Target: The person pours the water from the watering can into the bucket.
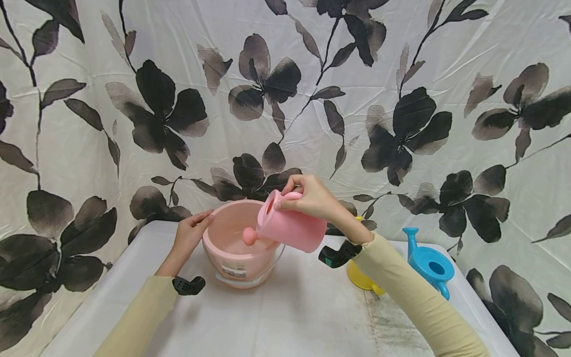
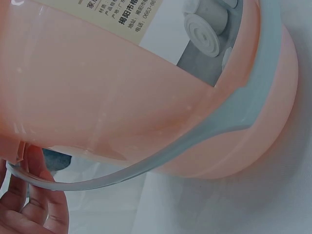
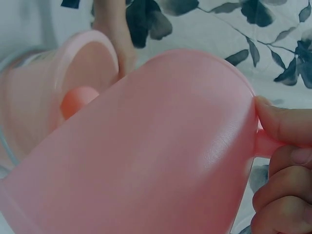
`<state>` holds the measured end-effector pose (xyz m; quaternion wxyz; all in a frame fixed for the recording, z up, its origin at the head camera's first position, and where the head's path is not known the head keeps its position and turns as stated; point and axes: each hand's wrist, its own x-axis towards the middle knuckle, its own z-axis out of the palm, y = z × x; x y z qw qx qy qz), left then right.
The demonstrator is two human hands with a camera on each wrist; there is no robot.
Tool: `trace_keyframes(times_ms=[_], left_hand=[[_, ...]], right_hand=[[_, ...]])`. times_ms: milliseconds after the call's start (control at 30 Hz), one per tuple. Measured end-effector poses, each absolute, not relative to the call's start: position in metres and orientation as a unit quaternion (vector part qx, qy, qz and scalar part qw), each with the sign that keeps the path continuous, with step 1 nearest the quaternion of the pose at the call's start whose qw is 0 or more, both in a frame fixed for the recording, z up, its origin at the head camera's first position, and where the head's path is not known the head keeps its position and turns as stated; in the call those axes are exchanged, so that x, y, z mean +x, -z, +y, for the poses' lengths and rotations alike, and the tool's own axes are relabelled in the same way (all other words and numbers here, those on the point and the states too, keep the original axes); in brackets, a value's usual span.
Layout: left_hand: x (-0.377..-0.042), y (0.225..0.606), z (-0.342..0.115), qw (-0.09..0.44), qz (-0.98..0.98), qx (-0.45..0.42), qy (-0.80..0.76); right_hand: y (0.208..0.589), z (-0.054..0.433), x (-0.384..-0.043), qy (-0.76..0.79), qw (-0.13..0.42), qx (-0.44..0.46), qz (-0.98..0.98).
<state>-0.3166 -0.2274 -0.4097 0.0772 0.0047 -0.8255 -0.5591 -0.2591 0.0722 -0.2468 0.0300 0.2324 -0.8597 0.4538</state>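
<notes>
A peach-pink bucket (image 1: 218,255) with a label and a pale blue handle (image 2: 195,134) stands on the table, its mouth toward me. My left hand (image 1: 189,235) grips the bucket's left rim; in the left wrist view its fingers (image 2: 56,209) show beside the handle's end. Above the bucket's right side, my right hand (image 1: 314,198) holds a pink watering can (image 1: 294,228) by its handle. The can is tipped to the left, and its round orange-pink spout head (image 1: 250,236) is over the bucket's opening. Whether water is flowing I cannot tell.
A blue watering can (image 1: 430,265) stands at the table's right side. Partly hidden behind my right forearm is a yellow watering can (image 1: 359,277). Floral cloth (image 1: 312,124) hangs behind the white table (image 1: 276,322), which has a dark-stained patch (image 1: 397,322) at right.
</notes>
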Motion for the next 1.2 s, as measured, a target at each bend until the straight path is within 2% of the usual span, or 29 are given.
trace_keyframes(times_ms=[1200], left_hand=[[-0.3157,0.4100,-0.2288,0.075,-0.823,0.001,0.564]], right_hand=[[0.2475,0.0749,-0.2578,-0.456,0.030,0.223,-0.861]])
